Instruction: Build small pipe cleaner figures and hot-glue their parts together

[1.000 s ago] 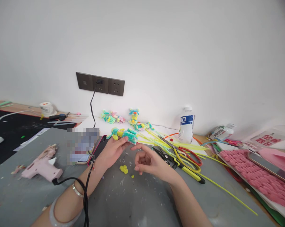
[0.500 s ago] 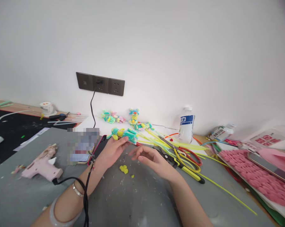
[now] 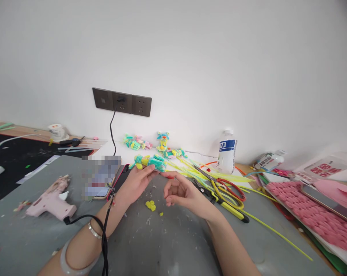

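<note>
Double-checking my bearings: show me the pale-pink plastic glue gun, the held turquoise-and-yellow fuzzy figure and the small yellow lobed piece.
Pale-pink glue gun [image 3: 50, 201], head view: body.
Held turquoise-and-yellow figure [image 3: 158, 162], head view: turquoise strands.
Small yellow lobed piece [image 3: 150, 206], head view: middle.

A left hand [image 3: 137, 184] pinches a fuzzy turquoise-and-yellow figure [image 3: 158, 162] over a gray table [image 3: 167, 245], and the right hand [image 3: 187, 194] points an index finger close to it. A pink glue gun [image 3: 51, 202] lies left; scissors [image 3: 232, 191] lie right.

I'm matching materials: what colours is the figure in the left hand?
Mostly turquoise and yellow; the figure shows best in the head view.
</note>
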Action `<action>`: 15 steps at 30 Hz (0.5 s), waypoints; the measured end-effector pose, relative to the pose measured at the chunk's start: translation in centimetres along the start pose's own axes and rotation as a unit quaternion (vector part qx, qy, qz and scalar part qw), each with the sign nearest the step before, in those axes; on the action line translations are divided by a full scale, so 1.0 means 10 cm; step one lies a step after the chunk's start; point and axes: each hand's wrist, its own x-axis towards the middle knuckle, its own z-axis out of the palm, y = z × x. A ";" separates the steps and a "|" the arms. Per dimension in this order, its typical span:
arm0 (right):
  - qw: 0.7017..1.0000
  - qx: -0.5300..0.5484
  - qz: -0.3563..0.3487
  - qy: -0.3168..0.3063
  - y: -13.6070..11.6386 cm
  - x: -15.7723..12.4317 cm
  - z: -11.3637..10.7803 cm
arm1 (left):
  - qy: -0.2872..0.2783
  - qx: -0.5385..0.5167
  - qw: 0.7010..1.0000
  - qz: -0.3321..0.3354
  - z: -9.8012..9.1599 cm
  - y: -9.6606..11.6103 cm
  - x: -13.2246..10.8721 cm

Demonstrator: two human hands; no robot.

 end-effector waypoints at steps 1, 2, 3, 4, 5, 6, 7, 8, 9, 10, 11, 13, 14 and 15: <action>1.000 0.004 0.005 -0.004 0.00 0.00 0.00 | 0.012 -0.008 1.000 0.006 -0.01 0.00 0.01; 1.000 0.005 0.012 -0.006 0.00 -0.01 -0.01 | 0.025 -0.015 1.000 0.010 -0.01 0.00 0.01; 1.000 0.000 0.023 -0.009 0.01 -0.01 -0.02 | 0.038 -0.020 0.999 0.012 -0.02 -0.01 0.02; 0.999 -0.009 0.037 -0.012 0.01 -0.02 -0.03 | 0.048 -0.023 0.998 0.013 -0.03 -0.01 0.03; 0.998 -0.020 0.053 -0.014 0.02 -0.02 -0.04 | 0.055 -0.025 0.998 0.014 -0.04 -0.01 0.03; 0.997 -0.033 0.068 -0.013 0.03 -0.02 -0.06 | 0.057 -0.026 0.998 0.013 -0.05 -0.02 0.03; 0.995 -0.050 0.081 -0.007 0.05 -0.02 -0.08 | 0.057 -0.026 0.998 0.012 -0.05 -0.02 0.03; 0.993 -0.072 0.089 0.003 0.07 -0.02 -0.10 | 0.055 -0.025 0.998 0.010 -0.05 -0.02 0.03; 0.991 -0.099 0.092 0.019 0.09 -0.01 -0.13 | 0.054 -0.025 0.998 0.007 -0.05 -0.02 0.03; 0.987 -0.130 0.090 0.036 0.12 -0.01 -0.15 | 0.053 -0.024 0.998 0.003 -0.05 -0.01 0.03; 0.982 -0.163 0.084 0.051 0.14 0.00 -0.17 | 0.053 -0.023 0.998 0.000 -0.04 -0.01 0.02; 0.969 -0.223 0.067 0.081 0.18 0.02 -0.21 | 0.056 -0.024 0.998 0.000 -0.03 0.00 0.02; 0.962 -0.251 0.057 0.095 0.20 0.03 -0.22 | 0.057 -0.026 0.998 0.001 -0.02 0.00 0.02; 0.952 -0.283 0.047 0.107 0.20 0.04 -0.23 | 0.058 -0.026 0.998 0.003 -0.02 0.00 0.01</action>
